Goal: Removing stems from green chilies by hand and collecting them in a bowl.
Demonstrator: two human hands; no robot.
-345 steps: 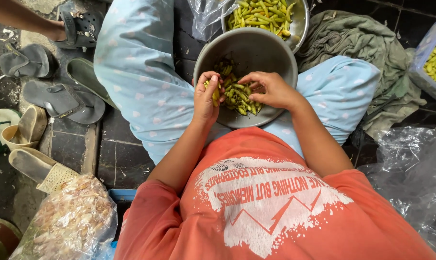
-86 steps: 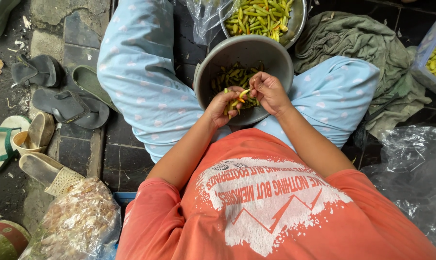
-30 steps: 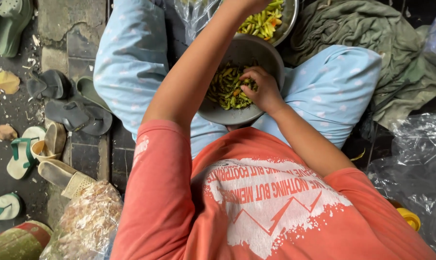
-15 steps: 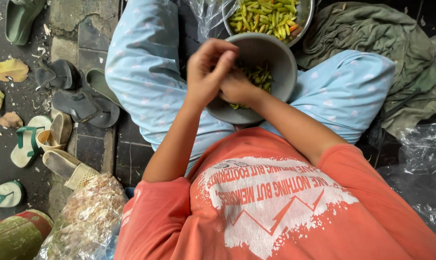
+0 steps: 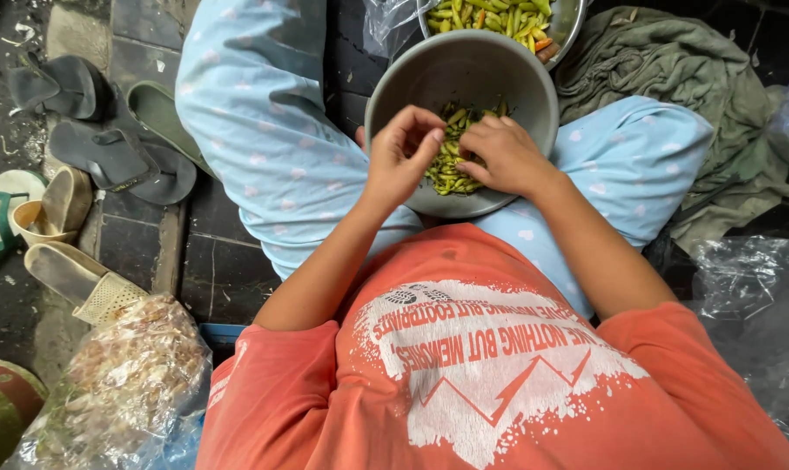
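I sit cross-legged with a grey metal bowl (image 5: 507, 65) in my lap. It holds a heap of green chillies (image 5: 451, 170). My left hand (image 5: 400, 157) hovers over the bowl's near left side, fingers pinched together on a green chilli. My right hand (image 5: 507, 157) rests in the bowl on the heap, fingers curled down into the chillies. Whether it grips one is hidden. A second metal bowl (image 5: 568, 22) full of green and a few orange chillies (image 5: 490, 17) stands just beyond the first.
Several sandals (image 5: 107, 157) lie on the dark tiled floor at the left. A clear bag of pale husks (image 5: 120, 383) sits at the lower left. A crumpled olive cloth (image 5: 681, 70) lies at the right, with clear plastic (image 5: 751, 305) below it.
My left arm, which reached to the far bowl a second ago, has come back over the lap bowl. Both hands have lowered towards the chilli heap.
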